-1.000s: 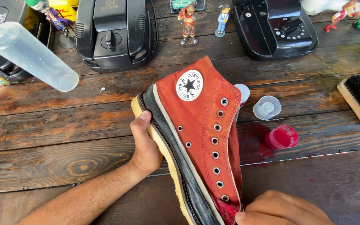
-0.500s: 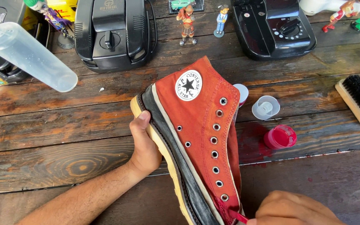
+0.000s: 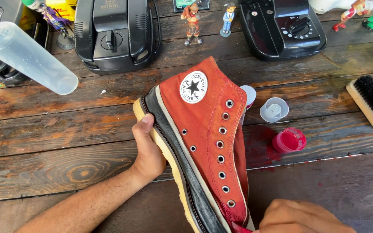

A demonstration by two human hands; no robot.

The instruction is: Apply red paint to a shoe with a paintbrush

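Left hand (image 3: 148, 151) fingers clamp the red high-top shoe (image 3: 203, 142) sole; right hand (image 3: 301, 218) fingers: cannot tell. Keep the shoe steady near the surface's (image 3: 65, 159) front edge.

The left hand (image 3: 146, 152) enters from the near left, forearm bare and angled up toward the right. Its thumb points up and away, and the palm faces right; the fingers are hidden from view. The right hand (image 3: 301, 217) sits at the near edge, right of centre. Only its knuckles and back show, fingers curled downward; their grasp state cannot be determined.
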